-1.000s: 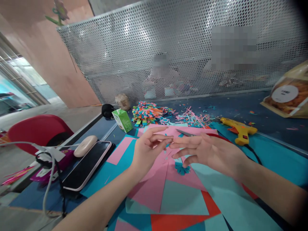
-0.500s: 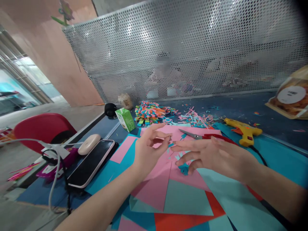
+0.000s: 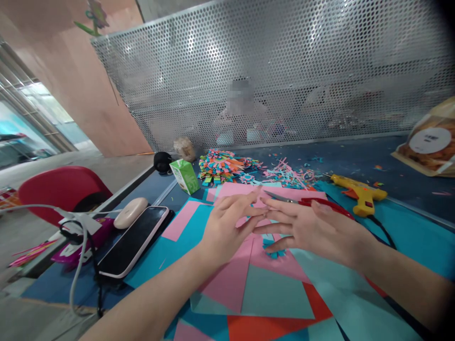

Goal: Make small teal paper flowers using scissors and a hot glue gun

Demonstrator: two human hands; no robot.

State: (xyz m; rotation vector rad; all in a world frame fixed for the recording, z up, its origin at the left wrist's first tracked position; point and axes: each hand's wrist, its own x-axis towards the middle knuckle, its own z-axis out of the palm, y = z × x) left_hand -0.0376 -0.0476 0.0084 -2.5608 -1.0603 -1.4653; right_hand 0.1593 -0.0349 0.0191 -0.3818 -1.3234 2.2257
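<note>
My left hand (image 3: 227, 227) reaches over the pink paper (image 3: 231, 279), fingers spread, its fingertips meeting those of the other hand. Nothing shows in it. My right hand (image 3: 305, 227) lies to the right with fingers apart and holds nothing visible. Below its fingers rests a small blue fringed paper piece (image 3: 276, 253). Red-handled scissors (image 3: 327, 204) lie just behind my right hand, their blades pointing left. Sheets of light blue (image 3: 277, 293) and red paper (image 3: 270, 327) lie under and in front of the pink sheets.
Behind the hands are a pile of fringed paper (image 3: 220, 166), paper scraps (image 3: 287, 174) and a green carton (image 3: 185, 176). A yellow glue gun (image 3: 359, 189) and a snack bag (image 3: 430, 142) are right; a phone (image 3: 135, 241) is left. Beyond the perforated panel (image 3: 277, 61) sits a person.
My left hand has moved right, and its pinched fingers have spread to meet my right hand's fingertips. My right fingers have shifted slightly, showing more of the blue piece.
</note>
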